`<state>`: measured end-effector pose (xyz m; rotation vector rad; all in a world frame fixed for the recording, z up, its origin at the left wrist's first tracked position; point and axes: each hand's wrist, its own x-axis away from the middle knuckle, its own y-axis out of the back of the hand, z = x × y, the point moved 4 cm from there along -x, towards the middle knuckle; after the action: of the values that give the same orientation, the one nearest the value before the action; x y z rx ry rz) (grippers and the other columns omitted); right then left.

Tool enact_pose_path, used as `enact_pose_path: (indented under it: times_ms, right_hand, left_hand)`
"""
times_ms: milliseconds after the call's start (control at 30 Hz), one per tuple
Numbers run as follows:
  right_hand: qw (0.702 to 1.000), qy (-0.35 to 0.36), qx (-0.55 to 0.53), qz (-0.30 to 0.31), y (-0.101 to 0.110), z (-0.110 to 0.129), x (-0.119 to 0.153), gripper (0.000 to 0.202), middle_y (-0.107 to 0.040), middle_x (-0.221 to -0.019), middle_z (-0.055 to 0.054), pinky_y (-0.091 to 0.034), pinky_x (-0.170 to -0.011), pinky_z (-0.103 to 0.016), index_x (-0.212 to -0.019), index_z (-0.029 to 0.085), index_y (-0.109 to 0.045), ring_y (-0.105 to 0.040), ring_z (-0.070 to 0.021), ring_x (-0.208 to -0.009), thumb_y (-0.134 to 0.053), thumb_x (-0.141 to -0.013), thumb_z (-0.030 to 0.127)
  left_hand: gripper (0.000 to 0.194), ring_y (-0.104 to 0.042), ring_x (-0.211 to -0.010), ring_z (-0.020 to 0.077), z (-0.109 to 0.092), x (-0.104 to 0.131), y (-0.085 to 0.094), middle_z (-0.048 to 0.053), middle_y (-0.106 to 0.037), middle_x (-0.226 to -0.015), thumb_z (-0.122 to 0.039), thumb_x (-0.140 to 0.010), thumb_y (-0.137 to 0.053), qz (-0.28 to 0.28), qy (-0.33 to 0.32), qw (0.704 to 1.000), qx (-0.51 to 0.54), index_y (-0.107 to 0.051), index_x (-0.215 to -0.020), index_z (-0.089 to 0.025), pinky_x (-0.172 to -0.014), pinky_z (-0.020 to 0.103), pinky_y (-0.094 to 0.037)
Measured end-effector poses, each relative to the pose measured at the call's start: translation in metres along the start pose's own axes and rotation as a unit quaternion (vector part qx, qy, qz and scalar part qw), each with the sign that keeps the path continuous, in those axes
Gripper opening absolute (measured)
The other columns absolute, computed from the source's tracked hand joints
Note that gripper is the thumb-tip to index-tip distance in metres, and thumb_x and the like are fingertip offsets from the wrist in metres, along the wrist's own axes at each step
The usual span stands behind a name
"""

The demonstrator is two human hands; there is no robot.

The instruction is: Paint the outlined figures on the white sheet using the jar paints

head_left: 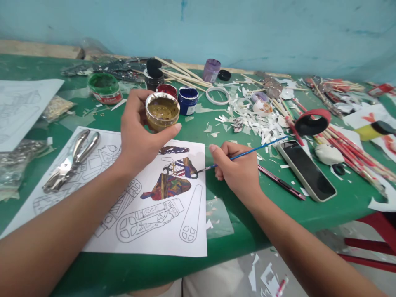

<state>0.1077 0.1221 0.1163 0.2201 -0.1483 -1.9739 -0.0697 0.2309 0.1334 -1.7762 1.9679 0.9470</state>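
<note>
My left hand (139, 128) is wrapped round a small open jar of gold-brown paint (162, 110), held above the far edge of a printed sheet (102, 243). Between the thumb and fingers of my right hand (236, 169) is a thin blue paintbrush (247, 153). Its dark tip touches or hovers just over a partly coloured drawing (181, 168) near the sheet's right edge; I cannot tell which. Below that lies a drawing painted in red, blue, green and brown (167, 185). Other outlines on the sheet are uncoloured. A metal hole punch (71, 161) rests on the sheet's left part.
Behind my left hand stand open jars of green (105, 88), red (167, 89) and blue paint (188, 100). To the right lie a phone (307, 171), a pink craft knife (281, 182), a tape roll (312, 122), paper scraps (266, 128) and red-stained sticks (355, 156).
</note>
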Motion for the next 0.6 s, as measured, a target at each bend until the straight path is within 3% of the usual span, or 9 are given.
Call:
enact_pose_path:
  times_ms: [233,600]
  right_hand:
    - [0.999,0.019,-0.004,0.035,-0.0051,0.0020,0.0001,0.045,-0.043,-0.034,0.007,-0.032,-0.034,-0.019,-0.047,0.023,-0.038,-0.040,-0.0059,-0.029,-0.065,-0.082,0.032]
    - [0.999,0.026,0.009,0.021,-0.0033,0.0018,0.0000,0.045,-0.042,-0.034,0.007,-0.032,-0.035,-0.019,-0.047,0.023,-0.036,-0.040,-0.0057,-0.030,-0.063,-0.082,0.030]
  left_hand:
    - [0.048,-0.062,-0.089,0.0202,0.0017,-0.0012,-0.0003,-0.001,-0.060,-0.094,-0.039,-0.069,-0.084,0.005,-0.009,1.000,-0.001,-0.048,-0.098,-0.026,-0.074,0.037,-0.056]
    - [0.048,-0.061,-0.090,0.0203,0.0011,-0.0004,0.0001,-0.001,-0.060,-0.094,-0.042,-0.070,-0.083,0.005,0.001,1.000,-0.003,-0.047,-0.098,-0.027,-0.073,0.037,-0.055]
